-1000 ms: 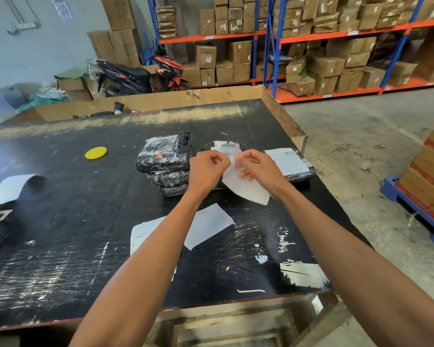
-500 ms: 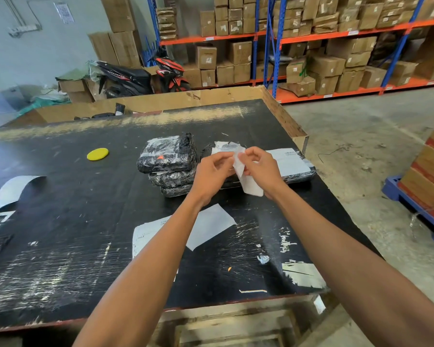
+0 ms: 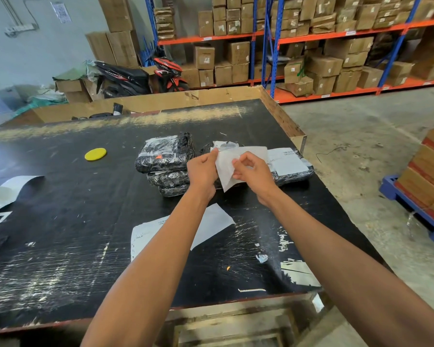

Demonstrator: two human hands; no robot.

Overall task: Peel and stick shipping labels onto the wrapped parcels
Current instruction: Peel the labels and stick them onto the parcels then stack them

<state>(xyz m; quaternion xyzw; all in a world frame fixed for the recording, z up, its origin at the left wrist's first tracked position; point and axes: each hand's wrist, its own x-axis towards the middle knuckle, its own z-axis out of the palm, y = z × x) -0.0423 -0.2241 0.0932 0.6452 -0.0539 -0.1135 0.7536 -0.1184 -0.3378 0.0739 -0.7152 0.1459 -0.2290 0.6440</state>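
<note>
We hold a white shipping label sheet [image 3: 238, 162] up between both hands, above the black worktable [image 3: 60, 221]. Our left hand [image 3: 203, 171] pinches the sheet's upper left corner between thumb and fingers; our right hand [image 3: 252, 170] pinches its middle, fingers curled over the paper. Whether the label has begun to part from its backing, we cannot tell.

Just beyond the hands lie the wrapped parcels. A stack of three black plastic-wrapped parcels [image 3: 167, 164] sits to the left, none showing a full label on top. To the right a flat wrapped parcel [image 3: 290, 169] already carries a white label [image 3: 285, 160] on its upper face. Between them, partly hidden by the sheet, is another dark parcel [image 3: 223, 146] with white paper on it.

Nearer us, loose white sheets [image 3: 211, 225] lie flat on the table, partly under our left forearm. A yellow disc [image 3: 95, 154] rests well to the left of the stack.

A low cardboard wall [image 3: 211, 98] edges the table's far side. Behind it, blue-and-orange racking [image 3: 273, 46] holds many brown cartons [image 3: 323, 66], and a motor scooter [image 3: 138, 76] stands by the wall.
</note>
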